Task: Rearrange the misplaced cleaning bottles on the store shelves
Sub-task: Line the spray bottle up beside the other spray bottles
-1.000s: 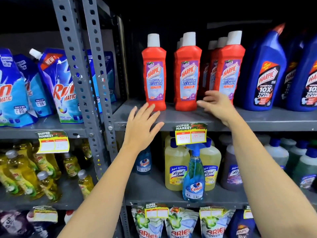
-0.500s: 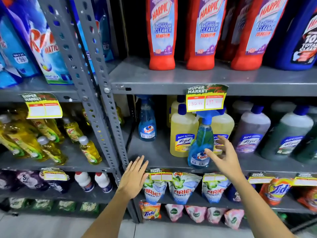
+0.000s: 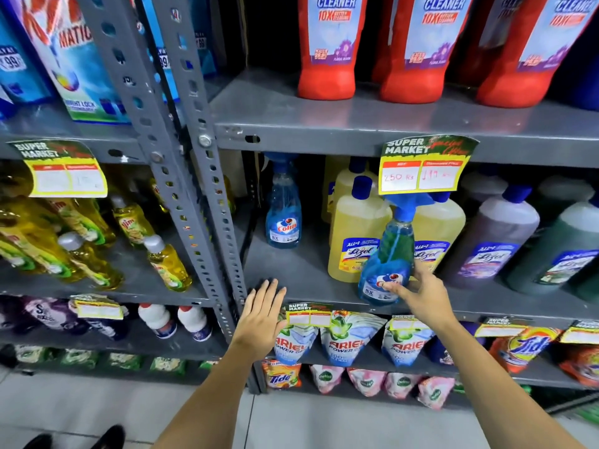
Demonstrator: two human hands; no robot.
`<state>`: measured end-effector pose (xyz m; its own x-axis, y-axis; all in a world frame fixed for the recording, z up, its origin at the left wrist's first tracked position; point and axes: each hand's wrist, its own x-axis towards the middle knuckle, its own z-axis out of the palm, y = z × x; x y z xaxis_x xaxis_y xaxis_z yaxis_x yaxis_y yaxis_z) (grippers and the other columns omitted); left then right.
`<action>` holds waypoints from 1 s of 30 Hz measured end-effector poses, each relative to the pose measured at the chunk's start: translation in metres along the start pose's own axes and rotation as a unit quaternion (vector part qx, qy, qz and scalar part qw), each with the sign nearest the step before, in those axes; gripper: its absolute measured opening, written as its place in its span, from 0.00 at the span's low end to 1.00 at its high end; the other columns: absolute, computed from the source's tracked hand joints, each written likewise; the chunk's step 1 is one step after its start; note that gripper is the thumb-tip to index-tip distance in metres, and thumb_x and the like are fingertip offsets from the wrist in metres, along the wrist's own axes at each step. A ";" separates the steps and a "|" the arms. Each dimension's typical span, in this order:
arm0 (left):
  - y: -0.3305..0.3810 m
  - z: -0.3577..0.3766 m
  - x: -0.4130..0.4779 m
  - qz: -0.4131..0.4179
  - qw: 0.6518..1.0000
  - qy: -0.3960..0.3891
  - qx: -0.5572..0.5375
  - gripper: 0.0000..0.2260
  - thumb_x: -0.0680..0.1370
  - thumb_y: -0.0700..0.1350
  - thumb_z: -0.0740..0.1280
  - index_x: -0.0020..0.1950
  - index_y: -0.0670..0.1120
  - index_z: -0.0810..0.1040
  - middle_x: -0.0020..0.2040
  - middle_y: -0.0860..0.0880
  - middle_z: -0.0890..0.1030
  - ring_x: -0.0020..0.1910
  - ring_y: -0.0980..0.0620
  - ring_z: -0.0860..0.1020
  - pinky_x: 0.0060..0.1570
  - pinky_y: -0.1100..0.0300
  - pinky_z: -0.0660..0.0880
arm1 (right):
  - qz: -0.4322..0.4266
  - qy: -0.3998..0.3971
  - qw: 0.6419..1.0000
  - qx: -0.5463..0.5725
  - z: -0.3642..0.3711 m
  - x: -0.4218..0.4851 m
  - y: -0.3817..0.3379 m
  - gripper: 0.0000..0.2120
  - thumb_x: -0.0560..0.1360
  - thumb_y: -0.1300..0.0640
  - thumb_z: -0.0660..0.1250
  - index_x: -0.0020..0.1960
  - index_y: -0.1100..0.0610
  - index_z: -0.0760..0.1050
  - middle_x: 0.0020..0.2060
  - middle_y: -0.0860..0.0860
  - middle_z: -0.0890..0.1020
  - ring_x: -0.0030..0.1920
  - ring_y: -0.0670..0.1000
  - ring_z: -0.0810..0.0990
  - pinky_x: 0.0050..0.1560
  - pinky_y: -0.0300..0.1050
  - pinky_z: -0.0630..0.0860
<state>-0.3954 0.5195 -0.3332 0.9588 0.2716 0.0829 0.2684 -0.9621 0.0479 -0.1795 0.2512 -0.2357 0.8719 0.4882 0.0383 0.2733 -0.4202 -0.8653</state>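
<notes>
A blue Colin spray bottle point(image 3: 385, 254) stands at the front edge of the middle shelf point(image 3: 291, 270), in front of the yellow Lizol bottles point(image 3: 353, 231). My right hand point(image 3: 421, 293) has its thumb and fingers around the base of that spray bottle. A second Colin spray bottle point(image 3: 283, 212) stands alone further back on the left of the same shelf. My left hand point(image 3: 262, 315) is flat and open at the shelf's front edge, holding nothing. Red Harpic bottles point(image 3: 330, 47) stand on the shelf above.
Grey and green Lizol bottles point(image 3: 492, 241) fill the right of the middle shelf. A perforated steel upright point(image 3: 194, 176) divides the racks; yellow dish-liquid bottles point(image 3: 165, 260) lie left of it. Ariel pouches point(image 3: 350, 341) hang below. A price tag point(image 3: 421, 170) hangs over the spray trigger.
The view has tilted further down and closer. My right hand has moved onto the front Colin spray bottle and closed around its base. My left hand stays open at the shelf edge.
</notes>
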 end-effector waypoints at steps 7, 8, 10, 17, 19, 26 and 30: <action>0.000 0.001 -0.001 0.003 1.000 -0.001 -0.011 0.31 0.79 0.60 0.54 0.76 0.42 0.60 0.76 0.41 0.62 0.75 0.42 0.57 0.72 0.47 0.48 | -0.015 -0.017 1.000 -0.012 0.032 -0.006 -0.018 0.33 0.66 0.43 0.75 0.66 0.52 0.71 0.53 0.45 0.83 0.48 0.42 0.84 0.46 0.39 0.81; 0.000 0.001 -0.001 0.003 1.000 -0.003 -0.010 0.31 0.80 0.61 0.53 0.76 0.42 0.59 0.76 0.41 0.61 0.75 0.42 0.57 0.72 0.47 0.48 | -0.021 -0.021 0.999 -0.013 0.037 -0.006 -0.020 0.35 0.64 0.40 0.74 0.67 0.52 0.70 0.54 0.44 0.83 0.49 0.43 0.84 0.48 0.43 0.82; 0.001 0.002 -0.001 -0.001 1.000 -0.006 -0.008 0.32 0.80 0.63 0.51 0.76 0.42 0.59 0.76 0.41 0.60 0.75 0.43 0.56 0.72 0.46 0.48 | -0.034 -0.026 0.999 -0.022 0.049 -0.007 -0.027 0.38 0.64 0.37 0.72 0.69 0.52 0.69 0.54 0.44 0.83 0.51 0.45 0.84 0.51 0.48 0.82; 0.001 0.004 -0.001 -0.009 1.000 -0.005 0.008 0.34 0.80 0.65 0.50 0.78 0.44 0.53 0.78 0.42 0.55 0.77 0.43 0.52 0.71 0.45 0.48 | -0.067 -0.021 0.995 -0.065 0.090 -0.008 -0.048 0.34 0.71 0.44 0.74 0.72 0.52 0.66 0.59 0.50 0.83 0.55 0.53 0.83 0.52 0.54 0.81; 0.001 0.003 -0.002 -0.010 1.000 -0.003 0.013 0.34 0.80 0.65 0.50 0.78 0.44 0.51 0.78 0.42 0.55 0.77 0.43 0.52 0.71 0.45 0.48 | -0.065 -0.023 0.996 -0.064 0.098 -0.007 -0.053 0.34 0.71 0.45 0.74 0.72 0.53 0.67 0.60 0.50 0.82 0.57 0.52 0.82 0.54 0.54 0.80; 0.002 0.000 -0.002 -0.007 1.000 -0.020 0.002 0.34 0.80 0.66 0.48 0.77 0.43 0.55 0.77 0.41 0.57 0.76 0.42 0.53 0.71 0.45 0.49 | -0.061 -0.007 0.996 -0.068 0.120 -0.002 -0.070 0.29 0.71 0.48 0.74 0.67 0.57 0.69 0.58 0.53 0.83 0.56 0.53 0.82 0.51 0.45 0.80; 0.003 -0.003 -0.003 -0.001 1.000 -0.020 0.015 0.35 0.80 0.66 0.44 0.76 0.41 0.59 0.76 0.40 0.62 0.75 0.41 0.58 0.70 0.45 0.52 | -0.066 0.004 0.995 -0.080 0.137 0.004 -0.082 0.30 0.71 0.49 0.75 0.68 0.58 0.69 0.56 0.54 0.84 0.53 0.55 0.83 0.50 0.50 0.81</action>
<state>-0.3982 0.5159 -0.3307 0.9609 0.2736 0.0420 0.2731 -0.9618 0.0176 -0.2541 0.3928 -0.2328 0.8272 0.5415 0.1500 0.4459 -0.4702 -0.7617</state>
